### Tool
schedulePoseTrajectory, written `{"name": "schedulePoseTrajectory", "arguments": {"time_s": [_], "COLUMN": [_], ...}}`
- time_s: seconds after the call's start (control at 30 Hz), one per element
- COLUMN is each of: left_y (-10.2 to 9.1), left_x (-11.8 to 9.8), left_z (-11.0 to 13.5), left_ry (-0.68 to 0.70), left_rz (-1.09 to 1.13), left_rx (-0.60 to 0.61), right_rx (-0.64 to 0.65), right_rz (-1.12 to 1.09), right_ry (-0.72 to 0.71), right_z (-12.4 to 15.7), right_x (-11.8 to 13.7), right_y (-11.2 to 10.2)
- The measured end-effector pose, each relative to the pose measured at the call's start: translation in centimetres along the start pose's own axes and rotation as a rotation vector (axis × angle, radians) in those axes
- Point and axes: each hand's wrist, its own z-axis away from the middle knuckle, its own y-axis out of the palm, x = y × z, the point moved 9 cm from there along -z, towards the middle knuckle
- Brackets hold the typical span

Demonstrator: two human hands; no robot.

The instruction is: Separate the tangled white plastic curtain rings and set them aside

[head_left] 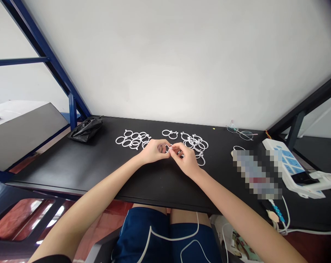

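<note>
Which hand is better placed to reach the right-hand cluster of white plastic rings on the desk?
Right, probably: the right hand lies directly beside that cluster of rings, while the left hand sits farther off, nearer the other cluster. Both pinch a small white piece.

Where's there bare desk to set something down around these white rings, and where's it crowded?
Bare black desktop runs between the crumpled black bag and the left ring cluster. Another patch lies between the right ring cluster and the eyeglasses. Crowded around the left hand and right hand, and at the right end by the power strip.
</note>
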Motion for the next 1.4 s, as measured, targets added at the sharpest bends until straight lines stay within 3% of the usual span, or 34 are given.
{"name": "schedulePoseTrajectory", "arguments": {"time_s": [0.47, 0.63, 0.87, 1.4], "left_y": [0.2, 0.1, 1.1, 1.1], "left_x": [0.0, -0.4, -0.7, -0.1], "left_z": [-0.1, 0.0, 0.0, -0.2], "left_ry": [0.032, 0.048, 0.001, 0.013], "left_rz": [0.047, 0.187, 0.512, 0.385], "left_rx": [0.014, 0.035, 0.161, 0.091], "right_rx": [0.018, -0.022, -0.081, -0.036], "right_rz": [0.054, 0.033, -0.015, -0.024], "right_ry": [-0.091, -0.098, -0.101, -0.097], "right_z": [0.1, 0.1, 0.2, 0.2], "right_x": [0.5, 0.7, 0.9, 0.9], "right_y": [0.2, -0.3, -0.9, -0.6]}}
